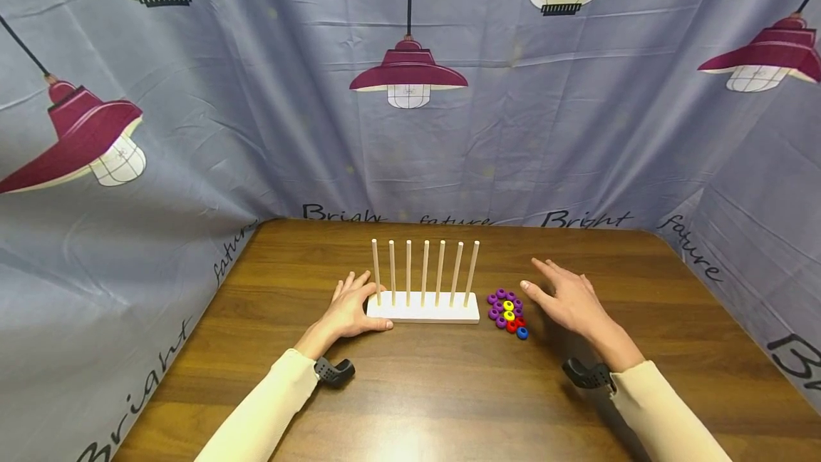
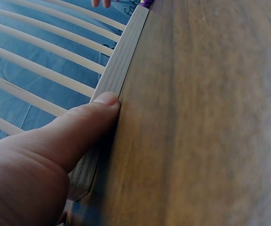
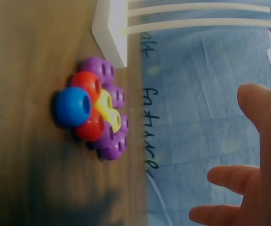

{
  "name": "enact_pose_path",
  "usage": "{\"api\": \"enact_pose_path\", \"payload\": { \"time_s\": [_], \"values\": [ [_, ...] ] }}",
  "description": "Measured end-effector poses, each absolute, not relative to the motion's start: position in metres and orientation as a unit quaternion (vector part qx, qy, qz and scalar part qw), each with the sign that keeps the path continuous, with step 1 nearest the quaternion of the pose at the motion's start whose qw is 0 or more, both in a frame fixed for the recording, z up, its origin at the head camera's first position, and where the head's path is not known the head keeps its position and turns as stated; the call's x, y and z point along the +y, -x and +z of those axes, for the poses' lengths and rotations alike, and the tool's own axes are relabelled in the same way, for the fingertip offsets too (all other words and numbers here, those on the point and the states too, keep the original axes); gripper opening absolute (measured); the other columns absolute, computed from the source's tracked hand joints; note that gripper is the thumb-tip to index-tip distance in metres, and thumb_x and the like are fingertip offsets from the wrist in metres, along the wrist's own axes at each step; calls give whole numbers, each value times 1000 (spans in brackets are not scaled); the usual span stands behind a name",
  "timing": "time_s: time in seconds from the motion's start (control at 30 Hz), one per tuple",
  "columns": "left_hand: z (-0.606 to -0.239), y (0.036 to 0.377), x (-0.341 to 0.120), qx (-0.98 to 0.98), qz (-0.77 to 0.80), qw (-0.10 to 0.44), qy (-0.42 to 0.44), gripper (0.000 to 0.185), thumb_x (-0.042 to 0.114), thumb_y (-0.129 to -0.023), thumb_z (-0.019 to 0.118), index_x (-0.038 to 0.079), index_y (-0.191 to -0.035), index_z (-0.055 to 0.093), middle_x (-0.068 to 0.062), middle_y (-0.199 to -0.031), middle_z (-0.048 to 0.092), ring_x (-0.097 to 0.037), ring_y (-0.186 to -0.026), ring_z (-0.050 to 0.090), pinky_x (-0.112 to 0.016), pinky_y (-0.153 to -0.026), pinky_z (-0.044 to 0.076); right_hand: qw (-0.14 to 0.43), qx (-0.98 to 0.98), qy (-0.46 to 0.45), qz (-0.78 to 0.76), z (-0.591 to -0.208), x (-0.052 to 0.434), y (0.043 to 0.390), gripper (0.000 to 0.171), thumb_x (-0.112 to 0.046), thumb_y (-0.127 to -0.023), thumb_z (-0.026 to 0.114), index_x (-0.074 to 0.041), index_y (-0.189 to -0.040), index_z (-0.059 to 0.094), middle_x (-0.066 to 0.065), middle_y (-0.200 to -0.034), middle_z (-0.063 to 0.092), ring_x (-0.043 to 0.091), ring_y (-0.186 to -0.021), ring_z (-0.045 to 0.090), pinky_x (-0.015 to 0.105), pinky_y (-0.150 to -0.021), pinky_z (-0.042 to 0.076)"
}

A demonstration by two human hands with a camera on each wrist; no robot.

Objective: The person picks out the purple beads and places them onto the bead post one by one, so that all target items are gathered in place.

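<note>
A white pegboard with several upright wooden pegs stands mid-table. My left hand holds its left end between thumb and fingers; in the left wrist view the thumb lies along the front side of the base. Just right of the board sits a tight cluster of round beads with holes: several purple beads, two yellow beads, two red beads and one blue bead. My right hand is raised beside the beads, fingers spread, touching nothing.
The brown wooden table lies under everything. A grey-blue curtain printed with lamps and lettering closes off the back and both sides. Each wrist wears a black band with a camera.
</note>
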State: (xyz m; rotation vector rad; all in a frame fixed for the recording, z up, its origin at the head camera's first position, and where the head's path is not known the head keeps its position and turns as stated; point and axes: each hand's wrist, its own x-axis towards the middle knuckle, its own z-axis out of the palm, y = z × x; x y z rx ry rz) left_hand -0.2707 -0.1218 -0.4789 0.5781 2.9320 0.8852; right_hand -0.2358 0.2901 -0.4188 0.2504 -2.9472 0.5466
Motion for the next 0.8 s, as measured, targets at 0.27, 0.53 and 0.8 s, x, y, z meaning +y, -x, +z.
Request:
{"api": "enact_pose_path", "payload": {
  "time_s": [0.27,0.53,0.8],
  "values": [
    [-482,272,-122,943,276,13,-185,65,49,-68,83,20,-122,63,-22,-155,34,-49,-146,17,-62,-119,9,90,-964,-106,226,-436,296,235,64,-47,-86,68,-8,-135,57,25,-130,60,49,-118,56,63,-93,43],
    [-482,271,-123,943,278,15,-182,65,50,-68,82,22,-123,63,-21,-156,33,-47,-147,14,-61,-120,6,83,-953,-132,259,-453,301,243,42,-25,-82,76,-8,-120,68,16,-115,71,41,-111,63,56,-90,50],
    [-480,271,-123,944,274,18,-183,66,50,-68,82,21,-123,63,-21,-156,33,-47,-147,15,-60,-120,7,76,-953,-142,255,-463,300,252,28,-15,-83,75,-10,-111,73,13,-112,72,38,-111,64,55,-92,49]
  ]
}}
